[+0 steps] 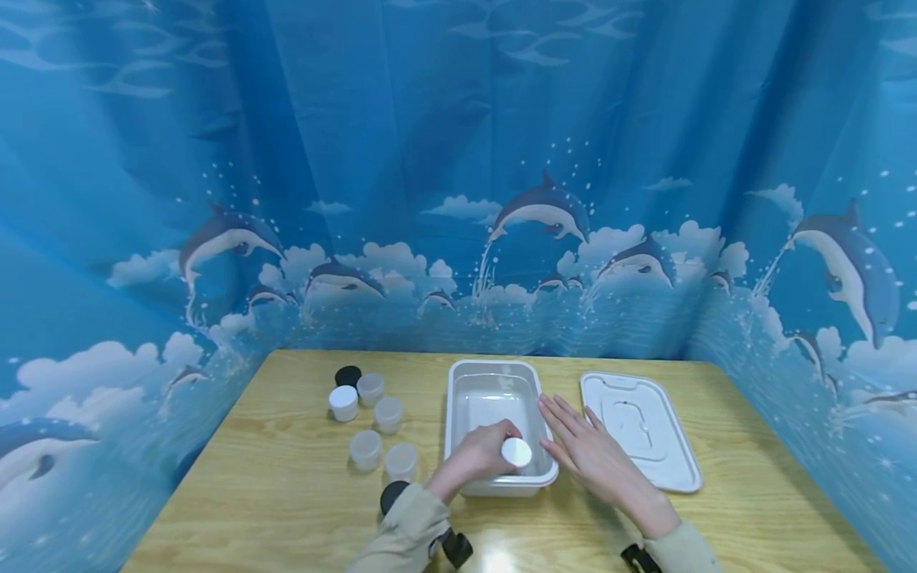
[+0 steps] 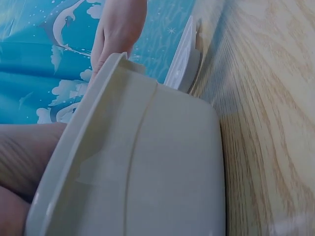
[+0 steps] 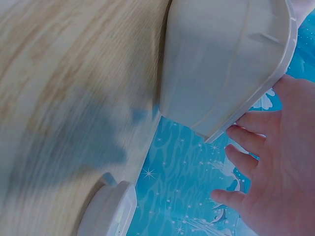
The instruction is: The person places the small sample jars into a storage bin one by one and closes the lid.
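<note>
My left hand [image 1: 484, 452] grips a small round jar with a white top [image 1: 517, 453], low over the near end of a pale plastic tub [image 1: 456, 414]. The fingers curl round the jar's side, and its lower part is hidden. On the tub's right rim, my right hand [image 1: 583, 450] rests with its fingers straight and spread. In the right wrist view, the thumb and fingertips [image 3: 238, 118] meet the rim from outside. The left wrist view shows mostly the tub's outer wall [image 2: 172, 162], and the jar is out of sight there.
A pale lid [image 1: 645, 434] lies flat right of the tub. Left of it stand several translucent cups [image 1: 366, 450], a white-topped jar [image 1: 343, 403] and a round black-topped piece [image 1: 348, 376]. Beside the left sleeve is a dark round object [image 1: 392, 495], partly covered. A dolphin-print curtain [image 1: 401, 199] hangs behind the table.
</note>
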Demonstrator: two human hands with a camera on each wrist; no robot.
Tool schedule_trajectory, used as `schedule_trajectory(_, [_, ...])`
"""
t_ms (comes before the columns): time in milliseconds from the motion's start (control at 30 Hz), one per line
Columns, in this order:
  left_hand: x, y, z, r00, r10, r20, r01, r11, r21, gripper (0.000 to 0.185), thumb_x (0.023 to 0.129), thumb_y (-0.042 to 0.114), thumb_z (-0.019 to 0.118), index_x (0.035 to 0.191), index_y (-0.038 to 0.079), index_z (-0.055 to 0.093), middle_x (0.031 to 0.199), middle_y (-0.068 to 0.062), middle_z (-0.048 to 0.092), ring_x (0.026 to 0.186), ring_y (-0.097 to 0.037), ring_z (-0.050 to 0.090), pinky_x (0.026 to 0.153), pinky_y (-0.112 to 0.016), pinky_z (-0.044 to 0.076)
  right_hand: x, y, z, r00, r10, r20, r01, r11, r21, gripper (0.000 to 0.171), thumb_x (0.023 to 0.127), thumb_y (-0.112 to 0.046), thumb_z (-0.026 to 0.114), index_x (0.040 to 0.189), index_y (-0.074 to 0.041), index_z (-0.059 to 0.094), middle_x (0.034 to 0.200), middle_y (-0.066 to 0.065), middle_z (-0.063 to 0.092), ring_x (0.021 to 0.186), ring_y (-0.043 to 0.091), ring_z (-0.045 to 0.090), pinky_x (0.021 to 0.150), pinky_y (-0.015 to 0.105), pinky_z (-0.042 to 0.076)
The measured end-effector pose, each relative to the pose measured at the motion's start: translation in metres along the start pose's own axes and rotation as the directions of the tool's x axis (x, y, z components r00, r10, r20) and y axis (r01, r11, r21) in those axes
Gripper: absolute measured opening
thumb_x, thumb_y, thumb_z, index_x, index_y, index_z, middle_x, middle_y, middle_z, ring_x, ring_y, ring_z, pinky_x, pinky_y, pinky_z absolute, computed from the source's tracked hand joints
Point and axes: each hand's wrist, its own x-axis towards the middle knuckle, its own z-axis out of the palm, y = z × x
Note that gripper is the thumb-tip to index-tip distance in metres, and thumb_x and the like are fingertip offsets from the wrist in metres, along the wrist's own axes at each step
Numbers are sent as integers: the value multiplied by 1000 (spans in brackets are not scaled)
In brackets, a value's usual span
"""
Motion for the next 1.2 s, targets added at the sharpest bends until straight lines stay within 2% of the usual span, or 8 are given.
schedule_trajectory(233, [1,-5,0,994,44,99,-38,998,-56,40,89,29,79,123,11,67,119,-9,71,108,-23,66,94,-36,55,0,-1,-1,1000,-4,7,4,1000,7,59,105,-35,53,153,-4,42,158,13,42,146,35,37,117,66,28])
schedule_trajectory(400, [3,-7,1,988,93,127,-87,995,-50,30,99,30,65,123,13,69,121,-6,72,113,-21,66,100,-34,53,0,-1,0,1000,-4,5,4,1000,3,59,104,-33,54,153,-3,42,158,12,41,146,34,36,117,66,27])
schedule_trajectory(500, [4,-7,0,994,79,79,-74,995,-60,28,101,28,61,123,12,69,120,-5,72,111,-20,67,98,-34,54,1,-1,0,1000,-1,6,1,1000,3,59,104,-34,54,153,-3,42,159,11,40,147,34,36,117,66,27])
schedule_trajectory(600, [5,-7,-3,997,71,-16,-73,991,-116,25,101,24,63,120,10,70,116,-6,73,105,-20,69,93,-34,57,1,-2,0,1000,-1,5,0,1000,3,59,104,-34,54,153,-3,42,158,12,41,146,34,37,117,66,28])
schedule_trajectory(767, [0,-8,-17,984,85,-154,-117,970,-212,20,100,20,64,115,9,71,112,-6,74,98,-22,71,85,-30,59,1,-2,0,1000,-2,8,2,1000,-1,59,104,-34,54,153,-3,42,158,13,42,146,35,37,117,66,27])
schedule_trajectory(933, [-6,-13,-33,975,98,-200,-164,922,-351,22,103,19,60,118,5,70,112,-11,73,98,-27,70,79,-28,61,1,-2,0,1000,8,16,-8,1000,1,59,105,-35,53,153,-3,41,158,12,41,147,34,36,118,65,26])
schedule_trajectory(1000, [-9,-17,-39,973,93,-212,-174,898,-404,24,104,18,59,120,3,68,113,-13,72,100,-30,70,80,-32,62,0,-2,0,1000,13,18,-14,1000,3,60,105,-36,53,153,-4,41,159,11,40,147,34,36,118,65,26])
schedule_trajectory(1200, [-17,-33,-52,960,60,-275,-190,858,-477,27,105,19,56,123,0,66,114,-16,72,103,-31,70,84,-33,62,0,-2,0,1000,15,20,-15,1000,1,60,105,-36,52,154,-4,40,160,10,37,147,34,35,119,64,25])
